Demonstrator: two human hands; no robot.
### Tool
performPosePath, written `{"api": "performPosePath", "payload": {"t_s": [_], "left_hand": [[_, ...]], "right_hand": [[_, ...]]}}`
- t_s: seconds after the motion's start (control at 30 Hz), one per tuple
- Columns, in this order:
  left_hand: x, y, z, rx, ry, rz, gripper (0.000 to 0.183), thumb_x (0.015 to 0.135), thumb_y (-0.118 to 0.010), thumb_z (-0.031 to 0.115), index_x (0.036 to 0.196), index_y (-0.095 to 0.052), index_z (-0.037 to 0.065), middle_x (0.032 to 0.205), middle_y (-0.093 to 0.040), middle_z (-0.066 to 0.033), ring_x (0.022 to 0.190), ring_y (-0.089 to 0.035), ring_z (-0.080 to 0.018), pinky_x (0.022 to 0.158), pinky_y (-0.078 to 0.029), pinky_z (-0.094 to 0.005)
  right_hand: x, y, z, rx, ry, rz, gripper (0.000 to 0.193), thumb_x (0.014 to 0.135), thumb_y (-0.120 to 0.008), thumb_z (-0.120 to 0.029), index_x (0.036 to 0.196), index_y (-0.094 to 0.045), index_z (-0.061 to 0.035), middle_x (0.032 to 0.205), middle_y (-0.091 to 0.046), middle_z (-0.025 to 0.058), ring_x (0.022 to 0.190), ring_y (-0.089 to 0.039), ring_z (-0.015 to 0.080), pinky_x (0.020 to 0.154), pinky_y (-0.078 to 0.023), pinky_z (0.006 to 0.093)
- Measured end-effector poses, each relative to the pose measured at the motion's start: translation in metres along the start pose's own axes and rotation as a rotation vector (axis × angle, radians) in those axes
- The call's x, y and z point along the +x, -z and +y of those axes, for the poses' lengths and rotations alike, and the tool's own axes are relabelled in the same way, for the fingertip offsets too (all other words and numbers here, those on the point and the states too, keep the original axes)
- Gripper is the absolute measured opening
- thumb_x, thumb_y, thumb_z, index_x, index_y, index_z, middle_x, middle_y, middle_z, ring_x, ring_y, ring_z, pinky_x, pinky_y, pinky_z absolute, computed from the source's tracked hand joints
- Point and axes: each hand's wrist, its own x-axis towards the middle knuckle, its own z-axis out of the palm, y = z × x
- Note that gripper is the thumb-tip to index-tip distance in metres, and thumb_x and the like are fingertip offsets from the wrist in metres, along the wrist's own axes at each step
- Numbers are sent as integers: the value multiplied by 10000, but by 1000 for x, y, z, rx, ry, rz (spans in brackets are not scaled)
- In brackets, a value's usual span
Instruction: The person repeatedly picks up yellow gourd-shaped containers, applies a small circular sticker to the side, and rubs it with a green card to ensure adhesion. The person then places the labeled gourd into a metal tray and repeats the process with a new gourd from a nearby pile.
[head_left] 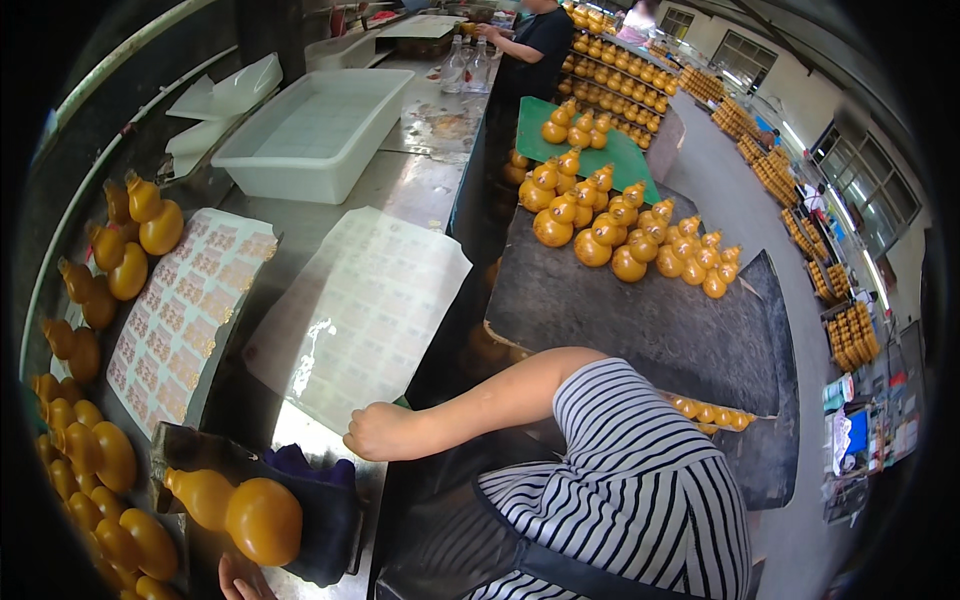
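Two hands are visible in the head view. The right hand (385, 432) is curled into a fist beside the near edge of a pale sheet (350, 310) on the tabletop (425, 130); whether it grips anything cannot be determined. The left hand (240, 580) shows only a few fingers at the lower edge; its opening and grip cannot be determined. The gourd (264, 522) lies on its side against a dark cloth (335, 525), just beside the left hand.

Risk 1: the gourd could roll off its rest. Probable cause: its rounded body, if nudged by the left hand.

Risk 2: the pale sheet could crease or shift. Probable cause: the right fist dragging across its edge.

Risk 3: the clustered gourds (115, 460) to the left of both hands could knock together and scuff. Probable cause: close spacing and a stray left-hand movement.
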Motion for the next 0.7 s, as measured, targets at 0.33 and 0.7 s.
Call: {"api": "performPosePath", "payload": {"t_s": [0.33,0.7], "left_hand": [[1,32,-30,32,106,76,399,1037,-432,252,1343,-485,2,1370,-517,-132,1253,-515,-233,1053,-398,-378],[-17,30,-17,-100,27,82,294,998,-469,112,1239,-542,-40,1264,-582,-176,1194,-560,-262,1060,-432,-415]], "right_hand": [[6,15,9,127,58,-115,88,730,-597,-125,787,-595,-58,729,-599,70,717,-617,238,504,-522,347],[19,30,16,327,-328,-309,145,682,-690,-154,753,-593,-74,678,-626,109,683,-640,304,589,-498,414]]}}
